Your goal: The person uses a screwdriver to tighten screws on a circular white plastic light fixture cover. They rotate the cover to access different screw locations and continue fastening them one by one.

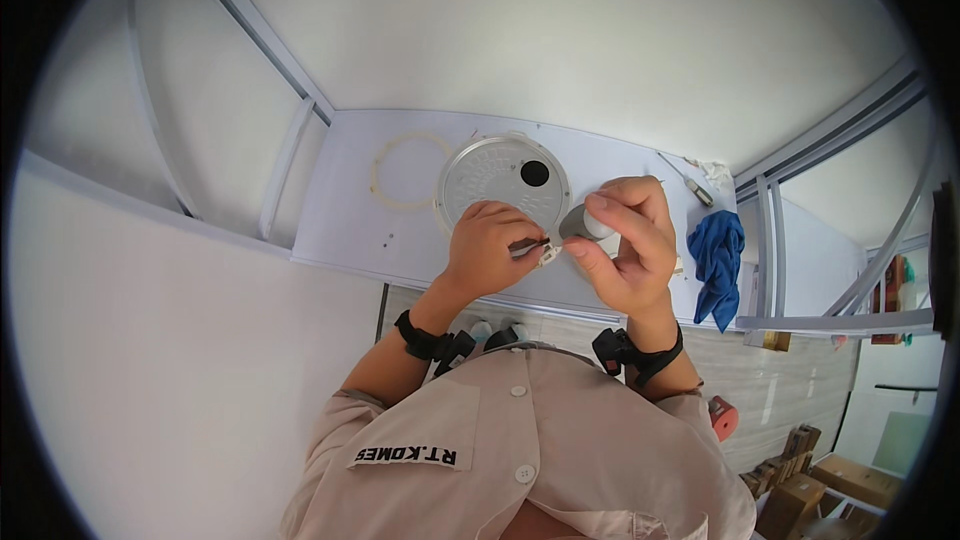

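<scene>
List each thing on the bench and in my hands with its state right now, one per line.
Left hand: pinching a small dark part.
Right hand: gripping a grey cylinder.
Round metal lid: flat on the table, hole open.
White ring: lying flat, apart.
Blue cloth: crumpled, draped over the edge.
Screwdriver: lying loose.

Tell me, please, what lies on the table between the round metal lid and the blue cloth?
In the head view, the right hand holding a small grey part fills the stretch between the round metal lid and the blue cloth.

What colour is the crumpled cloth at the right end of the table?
Blue. The cloth lies crumpled at the table's right edge, seen in the head view.
</scene>
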A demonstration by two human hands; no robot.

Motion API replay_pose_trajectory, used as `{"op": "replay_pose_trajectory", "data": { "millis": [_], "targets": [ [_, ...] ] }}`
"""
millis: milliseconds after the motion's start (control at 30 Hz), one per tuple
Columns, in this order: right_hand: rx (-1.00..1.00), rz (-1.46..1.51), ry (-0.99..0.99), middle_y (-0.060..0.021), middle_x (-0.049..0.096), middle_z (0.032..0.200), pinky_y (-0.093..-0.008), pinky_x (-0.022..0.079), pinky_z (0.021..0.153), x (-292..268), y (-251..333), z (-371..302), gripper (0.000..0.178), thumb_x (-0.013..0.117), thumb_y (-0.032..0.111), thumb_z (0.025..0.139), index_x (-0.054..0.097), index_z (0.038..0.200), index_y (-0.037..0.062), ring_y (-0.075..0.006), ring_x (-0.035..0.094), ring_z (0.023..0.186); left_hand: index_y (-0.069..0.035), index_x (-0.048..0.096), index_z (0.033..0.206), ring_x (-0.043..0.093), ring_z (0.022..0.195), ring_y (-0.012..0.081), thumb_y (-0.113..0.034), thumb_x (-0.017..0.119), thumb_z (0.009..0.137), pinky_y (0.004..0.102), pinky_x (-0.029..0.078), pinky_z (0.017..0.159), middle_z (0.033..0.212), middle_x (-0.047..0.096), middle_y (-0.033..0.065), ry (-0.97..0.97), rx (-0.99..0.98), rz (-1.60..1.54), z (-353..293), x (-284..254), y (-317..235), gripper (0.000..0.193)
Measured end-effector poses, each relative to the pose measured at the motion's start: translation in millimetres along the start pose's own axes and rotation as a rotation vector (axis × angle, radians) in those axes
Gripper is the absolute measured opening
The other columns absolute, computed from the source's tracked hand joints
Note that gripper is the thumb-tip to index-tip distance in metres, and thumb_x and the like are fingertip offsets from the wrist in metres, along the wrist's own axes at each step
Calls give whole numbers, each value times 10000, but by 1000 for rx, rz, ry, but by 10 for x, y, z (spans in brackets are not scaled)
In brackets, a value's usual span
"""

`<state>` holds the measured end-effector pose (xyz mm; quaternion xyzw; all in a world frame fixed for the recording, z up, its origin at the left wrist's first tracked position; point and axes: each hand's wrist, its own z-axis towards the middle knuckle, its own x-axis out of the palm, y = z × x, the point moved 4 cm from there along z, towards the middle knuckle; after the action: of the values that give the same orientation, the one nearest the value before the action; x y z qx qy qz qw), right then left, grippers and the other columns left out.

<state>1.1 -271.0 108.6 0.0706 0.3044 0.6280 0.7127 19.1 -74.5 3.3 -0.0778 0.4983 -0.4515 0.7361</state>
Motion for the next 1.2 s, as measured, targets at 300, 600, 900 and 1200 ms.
{"op": "replay_pose_trajectory", "data": {
  "millis": [300, 600, 900, 1200],
  "targets": [
    [9, 97, -32, -250, 729, 1289, -440, 600, 956, 13, 75, 158, 486, 809, 62, 976, 678, 1433, -36, -364, 736, 1089, -171, 758, 878, 707, 989, 236, -180, 875, 799, 423, 508, 959, 899, 762, -39, 20, -4, 15, 41, -24, -44, 142],
    [274, 219, 9, -246, 646, 1421, -485, 529, 1125, 0, -55, 52, 617, 825, 81, 975, 600, 1542, -16, -376, 661, 1326, -143, 735, 898, 682, 1020, 261, -172, 862, 815, 446, 478, 969, 950, 748, -3, 77, 36, 45, 47, 0, -58, 153],
    [231, -34, 18, -210, 663, 1480, -422, 544, 1098, -10, -64, 91, 593, 735, 22, 1029, 557, 1594, -17, -318, 675, 1329, -146, 749, 900, 673, 995, 246, -170, 864, 820, 440, 471, 965, 927, 744, -18, 55, 71, 54, 51, 27, -58, 142],
    [214, 345, 41, -280, 641, 1463, -493, 520, 1158, 104, -11, 80, 645, 619, 41, 1118, 360, 1708, 11, -354, 662, 1347, -133, 701, 892, 687, 1033, 282, -219, 878, 853, 475, 491, 990, 953, 742, 10, 104, 50, 77, 63, 12, -67, 201]
  ]
}}
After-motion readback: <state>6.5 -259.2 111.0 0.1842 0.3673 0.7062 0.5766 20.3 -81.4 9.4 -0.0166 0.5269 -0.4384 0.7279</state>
